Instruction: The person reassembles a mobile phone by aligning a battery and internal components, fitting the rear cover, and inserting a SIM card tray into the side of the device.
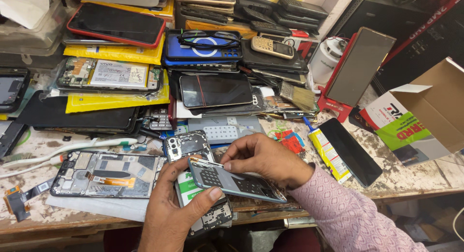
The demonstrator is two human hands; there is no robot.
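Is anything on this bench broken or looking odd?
Yes. The opened phone frame lies on the left of the worn wooden bench with its insides bare. The dark phone screen in the pile shows a line like a crack. The left hand holds a back-less teal phone.

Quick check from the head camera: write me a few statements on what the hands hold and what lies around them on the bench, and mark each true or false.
1. The left hand grips a teal-edged phone frame. True.
2. The right hand rests flat on the bench. False: its fingers pinch a small part at the frame's top edge.
3. An opened phone lies left of the hands. True.
4. The glue tube lies left of the hands. False: right.
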